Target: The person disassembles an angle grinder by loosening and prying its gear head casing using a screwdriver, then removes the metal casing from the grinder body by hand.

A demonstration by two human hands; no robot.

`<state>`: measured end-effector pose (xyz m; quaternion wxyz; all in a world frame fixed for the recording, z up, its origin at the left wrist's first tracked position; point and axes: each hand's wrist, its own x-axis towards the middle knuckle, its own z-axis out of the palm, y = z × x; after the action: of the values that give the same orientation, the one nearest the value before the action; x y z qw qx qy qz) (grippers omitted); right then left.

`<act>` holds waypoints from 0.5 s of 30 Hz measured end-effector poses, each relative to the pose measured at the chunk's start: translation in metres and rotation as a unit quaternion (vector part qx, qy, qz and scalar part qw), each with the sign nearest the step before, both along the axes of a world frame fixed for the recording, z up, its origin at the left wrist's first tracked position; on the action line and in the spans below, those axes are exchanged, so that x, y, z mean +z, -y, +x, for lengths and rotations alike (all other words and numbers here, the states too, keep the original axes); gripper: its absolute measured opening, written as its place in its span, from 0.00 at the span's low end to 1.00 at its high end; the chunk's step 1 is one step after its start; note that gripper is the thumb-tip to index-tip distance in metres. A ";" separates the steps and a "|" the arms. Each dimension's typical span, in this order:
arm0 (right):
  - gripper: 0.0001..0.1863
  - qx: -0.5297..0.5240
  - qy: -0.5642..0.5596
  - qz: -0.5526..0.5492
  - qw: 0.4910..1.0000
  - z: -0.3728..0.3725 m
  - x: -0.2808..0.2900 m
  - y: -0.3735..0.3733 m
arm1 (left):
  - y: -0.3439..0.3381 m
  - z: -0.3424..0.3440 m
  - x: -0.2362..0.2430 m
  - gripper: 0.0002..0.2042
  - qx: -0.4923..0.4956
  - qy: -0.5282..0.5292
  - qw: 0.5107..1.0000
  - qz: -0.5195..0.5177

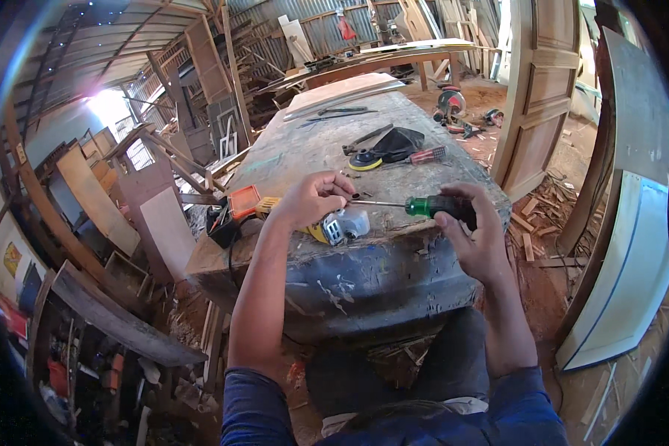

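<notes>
My right hand (477,234) is closed around the handle of a screwdriver (421,206), green and black, its shaft lying level and pointing left. At the tip of that shaft, my left hand (312,199) pinches a small dark piece (354,198), too small to name. Just below my left hand a yellow power tool with a grey metal head (342,225), which looks like an angle grinder, lies on the worn workbench (312,158). My left hand and wrist hide part of its body.
Farther along the bench are a yellow-edged round pad (365,160), a dark cloth bag (400,143) and a red-handled tool (427,154). A black box with an orange part (243,201) stands at the left edge. A panelled door (537,111) rises at right; wood scraps litter the floor.
</notes>
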<state>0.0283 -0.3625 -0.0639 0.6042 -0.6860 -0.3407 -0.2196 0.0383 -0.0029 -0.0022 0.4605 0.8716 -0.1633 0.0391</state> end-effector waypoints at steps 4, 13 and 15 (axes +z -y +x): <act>0.19 -0.029 0.136 0.020 0.990 0.008 -0.005 0.008 | 0.005 -0.002 0.005 0.13 0.008 -0.017 1.000 0.017; 0.21 -0.075 -0.033 0.150 0.985 -0.015 -0.012 0.044 | 0.041 0.037 0.020 0.16 -0.033 -0.016 0.995 0.096; 0.22 -0.079 -0.029 0.137 0.987 -0.015 -0.019 0.047 | 0.039 0.045 0.017 0.15 -0.012 -0.021 0.991 0.133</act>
<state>0.0129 -0.4100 -0.0830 0.6826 -0.6280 -0.2345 -0.2911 0.0837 -0.0423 0.0150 0.3447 0.9236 -0.1676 -0.0066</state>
